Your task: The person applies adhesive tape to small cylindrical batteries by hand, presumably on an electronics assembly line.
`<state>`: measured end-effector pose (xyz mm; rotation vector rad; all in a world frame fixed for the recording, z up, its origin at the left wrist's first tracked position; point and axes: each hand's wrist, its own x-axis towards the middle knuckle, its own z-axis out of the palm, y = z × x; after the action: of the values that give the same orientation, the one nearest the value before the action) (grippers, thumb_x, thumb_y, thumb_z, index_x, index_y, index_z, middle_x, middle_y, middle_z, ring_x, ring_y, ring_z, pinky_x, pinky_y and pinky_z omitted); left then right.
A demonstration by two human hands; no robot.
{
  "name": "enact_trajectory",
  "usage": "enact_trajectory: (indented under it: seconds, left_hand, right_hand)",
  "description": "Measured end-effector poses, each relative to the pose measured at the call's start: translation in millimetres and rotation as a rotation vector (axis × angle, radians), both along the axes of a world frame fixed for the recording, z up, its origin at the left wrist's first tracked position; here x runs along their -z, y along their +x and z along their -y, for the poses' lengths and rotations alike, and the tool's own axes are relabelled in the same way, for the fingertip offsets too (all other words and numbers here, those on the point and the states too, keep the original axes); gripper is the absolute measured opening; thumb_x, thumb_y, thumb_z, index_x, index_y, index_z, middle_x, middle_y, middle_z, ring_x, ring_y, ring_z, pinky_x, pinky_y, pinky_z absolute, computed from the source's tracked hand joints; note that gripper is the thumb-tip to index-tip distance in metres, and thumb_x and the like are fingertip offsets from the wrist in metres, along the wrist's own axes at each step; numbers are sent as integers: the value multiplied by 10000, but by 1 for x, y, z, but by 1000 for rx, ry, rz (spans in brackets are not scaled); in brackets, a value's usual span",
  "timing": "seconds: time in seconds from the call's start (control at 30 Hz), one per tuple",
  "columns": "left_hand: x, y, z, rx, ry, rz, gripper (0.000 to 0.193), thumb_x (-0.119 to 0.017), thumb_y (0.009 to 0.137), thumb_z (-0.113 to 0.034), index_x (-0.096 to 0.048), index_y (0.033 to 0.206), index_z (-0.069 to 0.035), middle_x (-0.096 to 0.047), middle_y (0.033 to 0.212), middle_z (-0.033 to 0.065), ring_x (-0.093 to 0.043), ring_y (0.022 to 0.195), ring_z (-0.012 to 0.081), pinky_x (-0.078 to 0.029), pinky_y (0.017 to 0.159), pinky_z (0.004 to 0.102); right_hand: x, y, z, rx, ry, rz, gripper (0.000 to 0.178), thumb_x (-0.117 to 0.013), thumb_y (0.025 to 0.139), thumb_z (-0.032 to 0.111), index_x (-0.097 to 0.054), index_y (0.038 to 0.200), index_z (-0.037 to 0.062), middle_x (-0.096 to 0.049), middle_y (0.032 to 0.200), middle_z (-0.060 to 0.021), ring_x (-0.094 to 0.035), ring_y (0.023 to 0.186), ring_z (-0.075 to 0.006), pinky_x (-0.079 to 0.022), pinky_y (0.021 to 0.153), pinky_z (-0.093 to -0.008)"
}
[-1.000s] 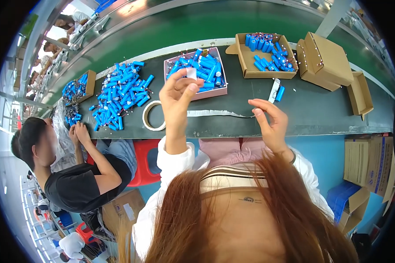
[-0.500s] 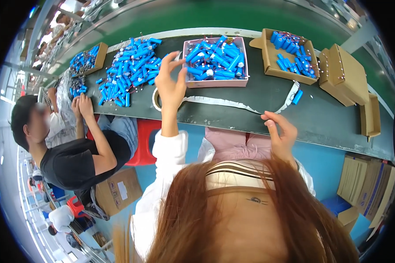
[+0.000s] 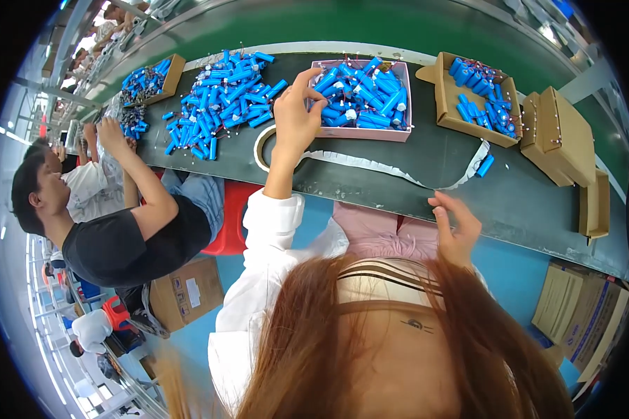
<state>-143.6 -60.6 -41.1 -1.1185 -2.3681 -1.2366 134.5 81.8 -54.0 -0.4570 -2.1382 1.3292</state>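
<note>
My left hand [image 3: 297,115] is at the left rim of a pale pink box [image 3: 363,134] heaped with blue cylindrical battery cells [image 3: 360,94] with thin wires. Its fingers are bent, with a gap between forefinger and thumb, and I see nothing held there. By the table's front edge, my right hand [image 3: 456,227] has thumb and forefinger drawn together beside a white tape strip [image 3: 370,163]; whatever is between the tips is too small to make out. The strip runs from a tape roll [image 3: 260,148] under my left wrist to a single blue cell [image 3: 485,165].
A large pile of blue cells [image 3: 220,98] lies left on the dark table [image 3: 370,192]. A cardboard box of cells [image 3: 479,129] and more cardboard boxes [image 3: 555,129] stand to the right. A co-worker [image 3: 122,237] in black sits at my left beside another box [image 3: 175,77].
My left hand has moved a little right onto the box's rim, its fingers more bent. My right hand stays near the strip. The co-worker's hands have risen. The whole view has shifted slightly.
</note>
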Motion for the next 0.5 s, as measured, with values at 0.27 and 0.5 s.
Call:
enact_trajectory:
  seconds: [0.27,0.5]
  left_hand:
    - [9,10,-5,-122,217,-7,473,-622,675,51,-507,1118,-69,-644,697,88,-634,621,209,-480,585,281]
    - [7,18,-6,-188,221,-36,429,-638,697,11,-512,1105,-29,-646,784,101,-633,738,185,-481,721,278]
  right_hand:
    - [-2,0,3,-31,16,8,214,-557,772,-10,-607,978,-30,-644,835,-125,-595,751,-170,-455,698,-263]
    - [-1,3,3,-33,18,0,211,-559,772,-14,-609,977,-25,-644,830,-125,-600,756,-175,-455,701,-267]
